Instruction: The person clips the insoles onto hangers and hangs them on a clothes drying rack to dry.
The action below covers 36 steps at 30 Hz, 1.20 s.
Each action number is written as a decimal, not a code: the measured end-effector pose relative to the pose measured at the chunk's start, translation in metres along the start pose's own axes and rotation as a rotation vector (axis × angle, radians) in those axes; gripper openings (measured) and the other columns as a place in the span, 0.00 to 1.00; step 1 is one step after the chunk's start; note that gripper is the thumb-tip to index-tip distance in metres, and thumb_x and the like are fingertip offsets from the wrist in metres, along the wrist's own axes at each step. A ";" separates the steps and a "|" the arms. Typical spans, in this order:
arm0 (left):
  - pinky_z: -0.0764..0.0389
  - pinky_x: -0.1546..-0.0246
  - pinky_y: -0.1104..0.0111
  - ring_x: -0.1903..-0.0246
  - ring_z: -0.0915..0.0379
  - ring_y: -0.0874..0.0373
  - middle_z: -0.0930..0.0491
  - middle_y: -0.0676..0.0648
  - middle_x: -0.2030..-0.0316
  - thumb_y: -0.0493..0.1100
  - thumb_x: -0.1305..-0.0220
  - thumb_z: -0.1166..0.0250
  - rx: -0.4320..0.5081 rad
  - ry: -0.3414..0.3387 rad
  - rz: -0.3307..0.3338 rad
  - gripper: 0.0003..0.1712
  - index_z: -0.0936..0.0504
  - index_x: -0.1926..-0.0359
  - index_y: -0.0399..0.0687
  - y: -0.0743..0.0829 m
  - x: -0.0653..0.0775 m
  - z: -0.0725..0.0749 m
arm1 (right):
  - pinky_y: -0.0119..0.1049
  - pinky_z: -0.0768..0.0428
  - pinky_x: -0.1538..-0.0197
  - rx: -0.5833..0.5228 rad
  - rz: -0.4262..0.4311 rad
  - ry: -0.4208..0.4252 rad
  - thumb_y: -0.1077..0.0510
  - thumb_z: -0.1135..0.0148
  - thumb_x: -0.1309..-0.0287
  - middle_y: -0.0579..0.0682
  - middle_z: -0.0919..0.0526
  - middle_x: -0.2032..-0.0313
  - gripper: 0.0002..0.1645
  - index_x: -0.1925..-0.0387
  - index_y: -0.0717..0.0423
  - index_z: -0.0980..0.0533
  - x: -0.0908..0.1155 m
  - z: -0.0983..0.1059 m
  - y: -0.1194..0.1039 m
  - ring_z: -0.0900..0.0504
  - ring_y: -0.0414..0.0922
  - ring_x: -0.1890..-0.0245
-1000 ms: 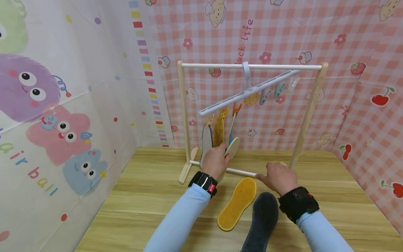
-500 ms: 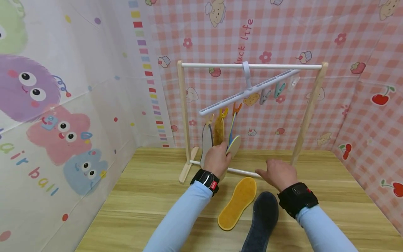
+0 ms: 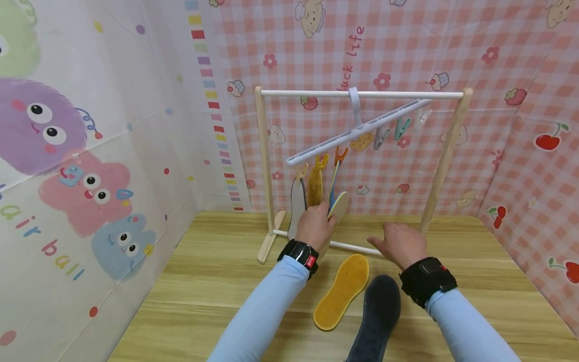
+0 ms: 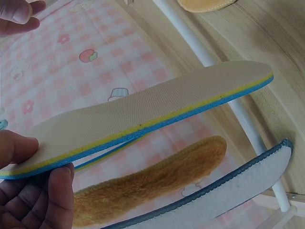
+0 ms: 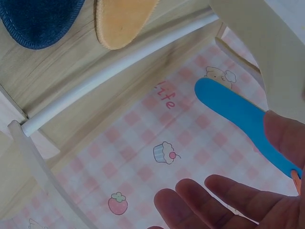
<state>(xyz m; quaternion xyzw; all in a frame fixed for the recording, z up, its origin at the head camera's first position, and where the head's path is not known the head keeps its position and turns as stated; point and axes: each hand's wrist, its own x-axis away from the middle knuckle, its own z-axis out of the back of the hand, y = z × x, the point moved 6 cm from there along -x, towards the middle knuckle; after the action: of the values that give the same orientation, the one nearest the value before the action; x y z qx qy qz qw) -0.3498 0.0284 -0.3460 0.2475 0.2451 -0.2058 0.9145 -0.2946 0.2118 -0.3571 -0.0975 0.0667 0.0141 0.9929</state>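
Observation:
Between thumb and fingers, my left hand (image 3: 314, 226) pinches one end of a beige insole (image 4: 143, 107) with a yellow and blue edge. My right hand (image 3: 403, 246) has its fingers extended near the rack's right post and holds nothing. Behind the held insole, a blue insole (image 5: 233, 107) hangs from an orange clothespin (image 3: 341, 157). To its left hang a furry brown insole (image 4: 157, 186) and a pale insole (image 4: 205, 210) with dark stitched edging. On the table lie an orange-yellow insole (image 3: 342, 291) and a dark insole (image 3: 377, 317).
A wooden rack (image 3: 264, 161) with a white top rod (image 3: 307, 94) and low white bar (image 3: 355, 247) stands at the back. A tilted white hanger (image 3: 327, 146) hangs from it. Grey (image 3: 381, 138), teal (image 3: 402, 129) and clear clothespins (image 3: 423, 118) hang at its right.
My left hand has shifted slightly right with the beige insole, whose far end has risen a little. The right hand has drifted slightly upward in view. Everything hanging stays put.

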 end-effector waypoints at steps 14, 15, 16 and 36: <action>0.30 0.82 0.64 0.81 0.24 0.55 0.26 0.47 0.82 0.41 0.39 0.33 -0.014 0.020 0.007 0.11 0.25 0.73 0.43 0.004 -0.005 -0.005 | 0.47 0.24 0.76 -0.018 0.012 0.058 0.41 0.35 0.39 0.59 0.19 0.75 0.31 0.60 0.70 0.20 -0.009 0.004 0.004 0.21 0.53 0.78; 0.30 0.82 0.63 0.81 0.24 0.55 0.25 0.47 0.82 0.41 0.39 0.33 -0.013 0.020 0.009 0.11 0.25 0.73 0.43 0.004 -0.006 -0.005 | 0.47 0.23 0.76 -0.020 0.010 0.056 0.41 0.35 0.39 0.60 0.18 0.73 0.32 0.58 0.70 0.20 -0.010 0.004 0.004 0.20 0.53 0.77; 0.30 0.82 0.63 0.81 0.24 0.55 0.25 0.47 0.82 0.41 0.39 0.33 -0.013 0.021 0.011 0.11 0.25 0.73 0.43 0.004 -0.006 -0.005 | 0.48 0.23 0.75 -0.021 0.007 0.054 0.41 0.36 0.39 0.61 0.17 0.72 0.33 0.56 0.70 0.21 -0.011 0.004 0.004 0.20 0.54 0.76; 0.24 0.78 0.60 0.77 0.20 0.51 0.19 0.44 0.77 0.41 0.36 0.35 0.001 -0.012 0.052 0.08 0.23 0.69 0.43 0.002 -0.017 -0.014 | 0.53 0.22 0.69 -0.060 0.029 0.098 0.41 0.38 0.37 0.68 0.16 0.62 0.34 0.51 0.71 0.21 -0.036 0.014 0.004 0.18 0.60 0.71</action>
<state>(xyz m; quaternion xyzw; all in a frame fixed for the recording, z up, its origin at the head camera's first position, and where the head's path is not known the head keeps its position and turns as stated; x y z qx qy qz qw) -0.3665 0.0422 -0.3463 0.2531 0.2330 -0.1833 0.9209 -0.3283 0.2180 -0.3393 -0.1269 0.1160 0.0257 0.9848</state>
